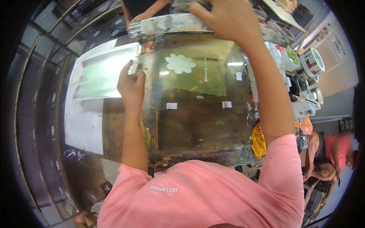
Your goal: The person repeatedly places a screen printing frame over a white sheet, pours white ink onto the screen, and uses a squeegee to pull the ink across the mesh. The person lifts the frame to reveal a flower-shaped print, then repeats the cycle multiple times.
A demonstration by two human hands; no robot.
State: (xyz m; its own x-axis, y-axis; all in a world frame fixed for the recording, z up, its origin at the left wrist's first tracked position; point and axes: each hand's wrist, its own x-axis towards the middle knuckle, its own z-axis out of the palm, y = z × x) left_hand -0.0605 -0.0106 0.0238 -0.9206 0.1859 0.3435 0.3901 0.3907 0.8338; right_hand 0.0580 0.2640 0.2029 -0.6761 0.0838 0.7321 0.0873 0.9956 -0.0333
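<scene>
My left hand (131, 83) is at the right edge of a glossy, pale green sheet (100, 70) with a white border. Its index finger points away from me and its thumb stands apart, with the other fingers curled; contact with the sheet is unclear. At the far side, my right hand (226, 19) reaches over a paint-stained pale beam (167, 24). Its thumb sticks out to the left, while the other fingers are cut off by the top edge. Between my arms, a translucent greenish film (213, 85) with a white flower shape (180, 63) lies on a dark, shiny board (197, 125).
Small white tabs (172, 106) sit on the board. White paper (85, 125) lies under the green sheet. A co-worker's hand (142, 16) rests near the far beam. At right are a yellow cloth (258, 140), several tubs (313, 60) and a seated person (329, 155). Racks (38, 114) stand at left.
</scene>
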